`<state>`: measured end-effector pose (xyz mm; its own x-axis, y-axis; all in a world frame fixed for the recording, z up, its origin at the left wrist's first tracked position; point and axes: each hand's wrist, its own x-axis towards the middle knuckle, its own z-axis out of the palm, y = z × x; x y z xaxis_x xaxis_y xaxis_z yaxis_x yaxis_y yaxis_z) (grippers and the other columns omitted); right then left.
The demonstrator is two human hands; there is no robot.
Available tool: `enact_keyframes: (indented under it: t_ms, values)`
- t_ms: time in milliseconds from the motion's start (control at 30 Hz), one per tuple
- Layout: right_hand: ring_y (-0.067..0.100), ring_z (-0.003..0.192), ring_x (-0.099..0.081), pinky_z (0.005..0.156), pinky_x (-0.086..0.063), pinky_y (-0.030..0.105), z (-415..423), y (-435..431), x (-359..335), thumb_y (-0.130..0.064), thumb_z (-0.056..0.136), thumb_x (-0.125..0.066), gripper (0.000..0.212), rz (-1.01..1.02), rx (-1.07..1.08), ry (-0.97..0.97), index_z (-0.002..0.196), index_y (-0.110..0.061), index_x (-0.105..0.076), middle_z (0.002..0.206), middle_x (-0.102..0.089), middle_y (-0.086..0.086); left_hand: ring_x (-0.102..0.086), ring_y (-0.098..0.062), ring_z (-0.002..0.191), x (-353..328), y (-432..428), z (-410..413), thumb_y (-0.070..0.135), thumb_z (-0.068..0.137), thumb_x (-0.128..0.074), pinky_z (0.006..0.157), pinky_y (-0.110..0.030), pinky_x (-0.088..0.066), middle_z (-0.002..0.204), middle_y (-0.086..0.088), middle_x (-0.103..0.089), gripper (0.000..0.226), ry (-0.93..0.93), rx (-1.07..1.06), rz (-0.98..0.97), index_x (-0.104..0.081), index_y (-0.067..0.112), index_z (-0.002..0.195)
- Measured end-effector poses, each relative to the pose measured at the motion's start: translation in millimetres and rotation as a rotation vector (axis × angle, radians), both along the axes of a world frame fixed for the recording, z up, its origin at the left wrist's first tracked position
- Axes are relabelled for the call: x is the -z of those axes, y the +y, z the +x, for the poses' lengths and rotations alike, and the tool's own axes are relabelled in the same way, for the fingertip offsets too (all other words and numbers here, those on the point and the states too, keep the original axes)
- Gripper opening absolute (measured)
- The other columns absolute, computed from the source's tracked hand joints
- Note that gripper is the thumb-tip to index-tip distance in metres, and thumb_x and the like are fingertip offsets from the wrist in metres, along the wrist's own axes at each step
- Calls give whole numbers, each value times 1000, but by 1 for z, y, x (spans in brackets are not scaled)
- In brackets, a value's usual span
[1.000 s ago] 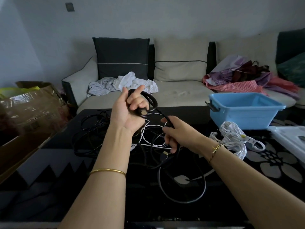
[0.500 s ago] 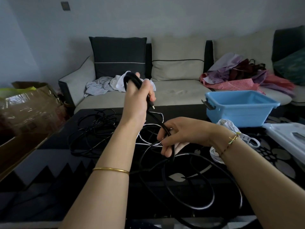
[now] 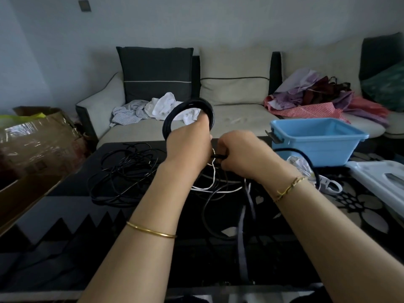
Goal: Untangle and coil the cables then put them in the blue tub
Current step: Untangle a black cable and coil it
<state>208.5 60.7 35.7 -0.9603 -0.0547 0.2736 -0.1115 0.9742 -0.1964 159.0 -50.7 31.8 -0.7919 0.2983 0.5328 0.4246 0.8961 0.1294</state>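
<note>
My left hand grips a black cable coil of several loops, held upright above the dark table. Close to its right, my right hand pinches the loose run of the same black cable, which arcs right and drops to the table. A tangle of black cables lies on the table at left. A thin white cable runs under both hands. A bundled white cable lies by the blue tub, which stands at the table's back right.
A cardboard box stands left of the table. Behind it a sofa carries cushions and heaps of clothes. A white lid lies at the right edge. More black cable loops over the table's front middle.
My right hand has risen from the table to just beside my left hand, bringing the loose cable with it. The coil in my left hand now shows as a wider open ring.
</note>
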Motion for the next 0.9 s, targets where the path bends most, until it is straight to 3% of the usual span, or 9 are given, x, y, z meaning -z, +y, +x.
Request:
enact_keyframes:
  t_ms: [133, 267, 333, 433, 500, 567, 700, 800, 900]
  values:
    - [24, 99, -54, 79, -28, 33, 1, -6, -10, -11, 85, -58, 14, 103, 102, 177, 85, -23, -50, 87, -45, -4, -48, -27, 76, -13, -7, 7, 15, 96, -47, 55, -29, -26, 72, 0, -44, 21, -78, -36, -97, -44, 12, 117]
    - [26, 104, -57, 78, -23, 32, -9, -15, -35, -10, 85, -59, 19, 156, 121, 304, 84, -26, -49, 101, -60, 1, -50, -22, 95, -45, -13, 0, 17, 96, -48, 71, -29, -33, 96, 0, -48, 13, -161, -38, -142, -51, 11, 106]
    - [25, 101, -57, 78, -23, 31, -17, -21, -53, -9, 86, -60, 21, 184, 120, 375, 83, -26, -49, 102, -62, 0, -54, -25, 90, -66, -22, -6, 23, 93, -47, 74, -34, -42, 88, -3, -58, 13, -178, -26, -111, -52, 13, 87]
    - [24, 97, -59, 93, -28, 32, -29, -25, -73, -5, 85, -56, 20, 276, 99, 434, 84, -25, -53, 96, -62, -1, -50, -24, 63, -90, -33, -7, 35, 84, -44, 60, -33, -41, 68, -8, -55, 22, -474, 170, 202, -46, 15, 75]
    - [21, 93, -61, 113, -16, 34, -36, -22, -86, -10, 87, -55, 15, 326, 81, 469, 86, -24, -61, 85, -59, -3, -44, -20, 55, -103, -38, -5, 32, 84, -51, 53, -30, -37, 64, -7, -50, 18, -561, 209, 227, -47, 16, 78]
    - [18, 94, -60, 117, -4, 37, -43, -19, -97, -12, 88, -54, 17, 348, 66, 486, 87, -24, -66, 85, -59, -5, -42, -19, 49, -110, -41, -10, 24, 82, -61, 47, -24, -34, 61, -5, -49, 16, -541, 159, 180, -50, 15, 76]
    - [19, 130, -38, 117, -4, 41, -57, -14, -114, -23, 85, -63, 14, 257, 34, 542, 98, -27, -68, 116, -59, -3, -34, -15, 40, -129, -45, -19, 25, 79, -61, 43, -20, -29, 48, 1, -43, 16, -600, 119, 294, -61, 11, 69]
    - [23, 140, -24, 117, -6, 39, -69, -9, -119, -24, 80, -68, 38, 182, 21, 595, 117, -27, -62, 137, -48, -1, -24, -13, 39, -146, -45, -21, 26, 83, -57, 42, -19, -24, 43, 5, -34, 22, -717, 130, 361, -65, 8, 74]
    - [23, 141, -23, 118, -9, 39, -76, -7, -124, -28, 76, -70, 65, 21, 25, 560, 136, -26, -45, 147, -36, 2, -20, -10, 38, -161, -45, -19, 26, 90, -54, 41, -19, -21, 43, 6, -29, 23, -780, 160, 396, -62, 7, 79]
